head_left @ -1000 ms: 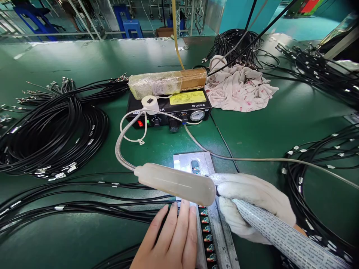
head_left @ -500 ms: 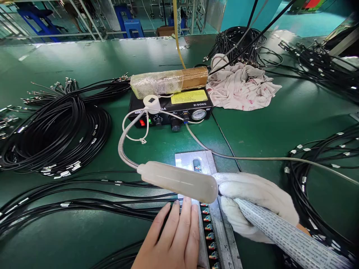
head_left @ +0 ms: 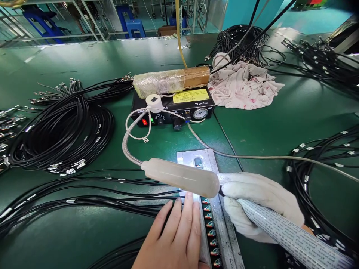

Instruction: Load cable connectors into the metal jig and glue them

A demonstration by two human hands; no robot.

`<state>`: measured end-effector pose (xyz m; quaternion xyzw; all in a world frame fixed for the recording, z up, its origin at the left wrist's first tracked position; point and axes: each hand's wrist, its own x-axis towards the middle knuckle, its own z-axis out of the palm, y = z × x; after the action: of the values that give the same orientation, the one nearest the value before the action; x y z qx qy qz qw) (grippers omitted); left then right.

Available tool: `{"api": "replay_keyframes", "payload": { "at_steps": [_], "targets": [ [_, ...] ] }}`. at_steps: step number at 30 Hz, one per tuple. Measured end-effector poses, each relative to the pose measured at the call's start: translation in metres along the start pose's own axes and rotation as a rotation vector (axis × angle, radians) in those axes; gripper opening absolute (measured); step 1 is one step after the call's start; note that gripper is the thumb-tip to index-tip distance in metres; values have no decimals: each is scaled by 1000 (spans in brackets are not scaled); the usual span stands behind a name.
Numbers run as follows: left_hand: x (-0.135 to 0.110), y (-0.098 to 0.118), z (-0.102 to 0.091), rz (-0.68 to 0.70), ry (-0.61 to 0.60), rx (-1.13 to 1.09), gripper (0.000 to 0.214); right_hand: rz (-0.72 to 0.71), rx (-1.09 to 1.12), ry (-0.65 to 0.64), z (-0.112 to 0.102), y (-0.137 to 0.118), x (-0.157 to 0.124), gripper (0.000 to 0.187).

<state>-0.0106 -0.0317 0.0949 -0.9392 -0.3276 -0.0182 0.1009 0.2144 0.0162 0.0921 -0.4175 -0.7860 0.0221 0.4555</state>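
My bare left hand lies with its fingers stretched out on the left side of a long metal fixture. Black cables run in from the left under that hand. A row of small connector ends with coloured wires sits in the fixture's slot. In a white glove, my right hand is closed at the fixture's right side, its fingertips partly behind a frosted lamp on a bendable neck. A dark bit shows at those fingertips, but what they hold is hidden. A printed sleeve covers the right forearm.
Behind the lamp stands a black dispenser box with a gauge, knobs and a wrapped carton on top. Coiled black cables lie left, more cables right. A crumpled cloth is at the back. A thin hose crosses rightward.
The whole view has shifted slightly, with most things a little further right. Both hands keep nearly the same pose at the fixture.
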Motion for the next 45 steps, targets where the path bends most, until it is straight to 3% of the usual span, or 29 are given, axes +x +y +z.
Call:
{"api": "replay_keyframes", "payload": {
  "at_steps": [9,14,20,27,45],
  "targets": [
    [4,8,0,-139,23,-65,54,-7,-25,24,-5,-4,1,26],
    [5,8,0,-129,28,-68,57,37,-11,61,-12,-11,-6,24],
    [4,9,0,-138,29,-80,57,14,10,-19,-9,-8,-7,19],
    [5,6,-1,-106,36,-59,56,50,33,26,-3,-6,-6,18],
    [4,3,-1,-47,33,-52,52,10,15,-51,-11,-9,-1,14]
  ]
}}
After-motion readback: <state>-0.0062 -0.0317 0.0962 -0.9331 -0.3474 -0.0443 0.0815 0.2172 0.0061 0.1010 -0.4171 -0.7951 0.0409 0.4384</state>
